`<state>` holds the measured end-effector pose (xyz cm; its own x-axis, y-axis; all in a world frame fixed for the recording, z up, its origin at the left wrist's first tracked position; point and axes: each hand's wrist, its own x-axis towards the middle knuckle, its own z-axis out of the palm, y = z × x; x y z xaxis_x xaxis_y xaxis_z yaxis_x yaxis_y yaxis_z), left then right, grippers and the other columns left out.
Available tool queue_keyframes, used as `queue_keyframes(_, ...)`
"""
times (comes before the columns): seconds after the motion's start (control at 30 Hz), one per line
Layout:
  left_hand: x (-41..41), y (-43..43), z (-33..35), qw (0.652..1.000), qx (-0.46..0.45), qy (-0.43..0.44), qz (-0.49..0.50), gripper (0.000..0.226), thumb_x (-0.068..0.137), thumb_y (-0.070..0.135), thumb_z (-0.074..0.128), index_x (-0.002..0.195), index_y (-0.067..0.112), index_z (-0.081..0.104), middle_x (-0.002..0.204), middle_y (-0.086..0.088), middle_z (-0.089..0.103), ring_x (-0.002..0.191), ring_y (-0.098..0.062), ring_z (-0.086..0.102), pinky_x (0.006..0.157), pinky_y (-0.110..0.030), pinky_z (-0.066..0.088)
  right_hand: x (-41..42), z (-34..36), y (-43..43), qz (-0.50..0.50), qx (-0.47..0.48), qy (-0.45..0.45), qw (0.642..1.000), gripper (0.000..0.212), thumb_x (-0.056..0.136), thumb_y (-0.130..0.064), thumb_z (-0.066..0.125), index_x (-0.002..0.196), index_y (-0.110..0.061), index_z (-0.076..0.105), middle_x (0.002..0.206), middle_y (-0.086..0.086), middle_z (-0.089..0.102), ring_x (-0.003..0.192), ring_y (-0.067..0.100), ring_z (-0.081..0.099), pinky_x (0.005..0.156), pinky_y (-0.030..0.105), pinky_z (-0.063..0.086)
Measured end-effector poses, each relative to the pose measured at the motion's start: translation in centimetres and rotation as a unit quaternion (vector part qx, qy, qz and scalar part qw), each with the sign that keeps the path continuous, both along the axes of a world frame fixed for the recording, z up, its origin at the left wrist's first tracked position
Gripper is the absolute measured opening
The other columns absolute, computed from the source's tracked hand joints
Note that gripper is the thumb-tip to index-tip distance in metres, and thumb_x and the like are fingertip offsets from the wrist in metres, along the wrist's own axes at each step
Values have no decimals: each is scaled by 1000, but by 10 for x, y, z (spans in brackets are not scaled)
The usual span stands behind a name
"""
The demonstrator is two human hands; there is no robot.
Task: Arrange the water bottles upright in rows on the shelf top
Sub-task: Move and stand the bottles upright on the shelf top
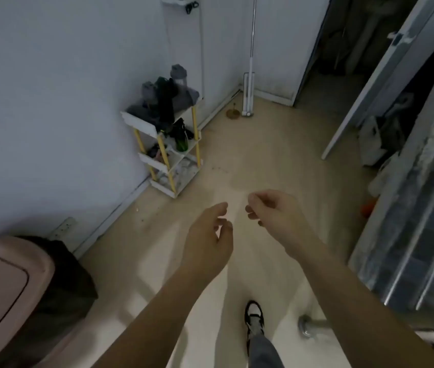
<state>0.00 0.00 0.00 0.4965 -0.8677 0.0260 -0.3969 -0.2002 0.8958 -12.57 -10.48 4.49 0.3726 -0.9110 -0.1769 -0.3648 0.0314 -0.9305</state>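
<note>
A small white shelf unit (138,122) with yellow posts stands against the left wall, some way ahead of me. Several dark and grey water bottles crowd its top: a grey-lidded bottle (178,75) at the back, another grey one (148,91) at the left, a tall black one (165,102) in the middle. A green bottle (181,140) sits on the middle tier. My left hand (208,235) and my right hand (274,211) are stretched out over the floor, well short of the shelf, fingers loosely curled and holding nothing.
A pink bin (6,288) with a black bag stands at the lower left. A mop (249,75) leans in the far corner. A doorway (343,49) opens at the back right; covered furniture (417,208) lines the right side. My shoe (254,317) is on the pale floor.
</note>
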Motion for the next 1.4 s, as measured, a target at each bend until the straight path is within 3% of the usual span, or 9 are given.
queue_keyframes(0.17,12,-94,-14,998,53,16,41,39,100,15,57,138,21,60,125,5,67,107,-9,67,100,-40,55,18,-14,-112,-12,57,-18,998,16,99,-21,62,88,-17,74,93,13,78,89,29,75,62,17,52)
queue_keyframes(0.4,67,-190,-9,987,108,22,119,41,99,17,59,140,26,58,123,10,68,101,3,64,86,-15,50,101,-11,-232,52,103,-22,993,18,100,-22,61,96,-11,74,92,10,79,91,30,75,83,41,58)
queue_keyframes(0.53,118,-242,-15,979,145,4,145,46,100,22,58,146,23,52,128,6,66,104,-7,64,91,-23,50,172,-27,-292,119,147,5,982,20,100,-26,60,97,-13,74,94,10,78,92,29,75,86,48,59)
queue_keyframes(0.83,258,-398,-62,950,184,121,222,46,99,22,56,146,18,53,130,-1,65,101,-14,63,83,-29,54,322,-52,-431,173,162,64,969,20,103,-28,57,103,-14,72,97,12,77,94,31,75,87,48,60)
queue_keyframes(0.97,310,-471,-67,939,190,155,240,47,99,23,56,145,18,52,130,-1,64,106,-17,63,95,-36,55,370,-55,-488,188,171,73,964,21,103,-28,57,104,-13,72,96,10,77,94,31,75,87,48,60)
queue_keyframes(1.07,344,-508,-71,921,178,200,284,44,100,20,58,143,16,53,116,2,62,89,-7,60,74,-23,52,405,-61,-526,201,186,84,958,22,102,-28,57,103,-12,72,95,11,77,91,29,75,84,45,60)
queue_keyframes(1.23,406,-539,-101,885,221,190,363,45,96,23,58,141,18,54,133,-6,65,113,-28,63,101,-45,54,481,-83,-583,270,192,111,937,25,104,-24,54,98,-4,68,96,20,73,79,23,64,71,37,50)
queue_keyframes(1.33,425,-548,-111,854,228,196,425,33,98,23,58,129,15,61,125,-10,68,110,-32,64,96,-42,54,526,-95,-605,329,182,133,917,23,104,-27,54,111,-9,66,100,17,72,80,21,64,73,38,54)
queue_keyframes(1.4,435,-553,-119,835,241,201,451,30,98,29,59,124,14,61,120,-11,69,104,-32,65,91,-41,55,552,-99,-613,366,135,157,907,31,102,-32,57,128,-15,56,101,4,67,82,15,63,76,38,55)
